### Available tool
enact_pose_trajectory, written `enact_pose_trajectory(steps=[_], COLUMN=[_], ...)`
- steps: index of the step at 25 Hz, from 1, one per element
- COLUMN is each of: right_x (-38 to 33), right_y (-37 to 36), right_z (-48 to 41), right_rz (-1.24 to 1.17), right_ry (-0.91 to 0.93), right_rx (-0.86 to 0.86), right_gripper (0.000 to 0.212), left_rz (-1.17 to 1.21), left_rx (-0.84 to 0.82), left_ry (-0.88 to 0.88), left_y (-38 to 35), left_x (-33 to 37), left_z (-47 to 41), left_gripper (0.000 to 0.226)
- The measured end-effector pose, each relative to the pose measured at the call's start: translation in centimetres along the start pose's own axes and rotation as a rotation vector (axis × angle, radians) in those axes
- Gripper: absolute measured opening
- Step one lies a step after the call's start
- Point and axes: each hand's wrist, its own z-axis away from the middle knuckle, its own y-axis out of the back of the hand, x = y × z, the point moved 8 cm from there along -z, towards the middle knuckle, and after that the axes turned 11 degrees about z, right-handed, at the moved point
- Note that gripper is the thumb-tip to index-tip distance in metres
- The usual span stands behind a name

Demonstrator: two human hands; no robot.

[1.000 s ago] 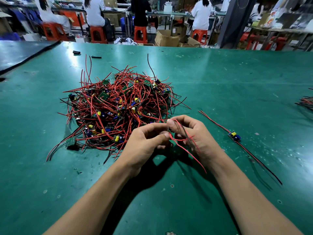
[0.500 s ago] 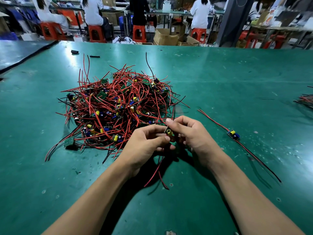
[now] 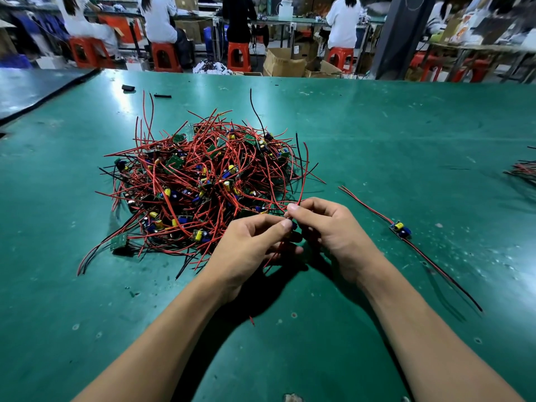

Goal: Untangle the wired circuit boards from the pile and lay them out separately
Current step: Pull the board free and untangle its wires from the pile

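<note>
A tangled pile of wired circuit boards (image 3: 200, 184), red and black leads with small green boards, lies on the green table (image 3: 377, 146). At its near right edge my left hand (image 3: 252, 245) and my right hand (image 3: 327, 230) meet, both pinching one small wired circuit board (image 3: 293, 225) that is mostly hidden between thumbs and fingers. Its red wires hang below my left hand and others run up from my right fingertips towards the pile. One separated board (image 3: 400, 229) lies stretched out with its wires to the right of my right hand.
Another bundle of wires (image 3: 523, 171) shows at the right edge. Two small black pieces (image 3: 129, 88) lie at the far left of the table. Beyond the far edge, people sit on red stools (image 3: 237, 56) among cardboard boxes (image 3: 285, 65).
The board's loose red wires, which trailed to the right of my right hand and then down between my wrists, are now gathered under my left hand. Both hands stay together at the pile's edge.
</note>
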Motion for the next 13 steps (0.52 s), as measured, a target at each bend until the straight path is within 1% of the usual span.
enact_pose_trajectory(steps=[2,7,9,13], right_x=[0.1,0.2,0.4,0.6], right_y=[0.2,-0.1,-0.5,-0.8], right_z=[-0.1,-0.1,-0.2,-0.3], right_rz=[-0.029,-0.124,-0.145,-0.094], right_ry=[-0.008,-0.029,-0.024,-0.004], right_rx=[0.009,0.001,-0.015,0.005], right_gripper=[0.01,0.01,0.012,0.019], left_rz=[0.019,0.028,0.007,-0.016], left_rx=[0.001,0.042,0.057,0.1], left_ry=[0.008,0.01,-0.001,-0.039], left_y=[-0.1,-0.1,-0.1,0.2], left_x=[-0.1,-0.2,-0.1,0.5], left_z=[0.0,-0.2,-0.2,-0.1], left_gripper=[0.016,0.011,0.007,0.008])
